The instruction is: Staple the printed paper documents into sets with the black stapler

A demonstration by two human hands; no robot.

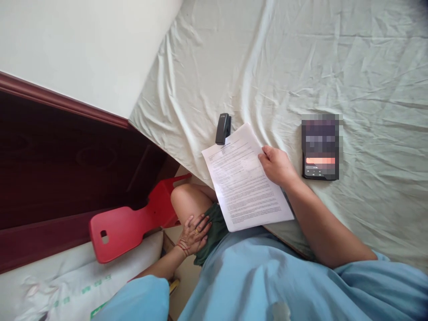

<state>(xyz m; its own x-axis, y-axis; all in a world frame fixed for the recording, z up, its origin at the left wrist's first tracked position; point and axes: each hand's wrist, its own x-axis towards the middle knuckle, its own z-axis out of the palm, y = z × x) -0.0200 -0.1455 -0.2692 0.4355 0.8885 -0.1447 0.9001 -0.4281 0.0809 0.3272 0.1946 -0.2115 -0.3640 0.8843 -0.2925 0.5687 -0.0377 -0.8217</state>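
My right hand rests on the upper right edge of a printed sheet of paper, fingers curled over the edge and gripping it. The paper lies at the near edge of a bed covered by a pale sheet. A black stapler sits just beyond the paper's top corner. A phone lies on the bed to the right of my right hand. My left hand lies flat on my thigh, fingers spread, holding nothing.
A red plastic chair stands to the left of my knee, beside a dark wooden bed frame. A white printed sack lies at the lower left. A white wall fills the upper left.
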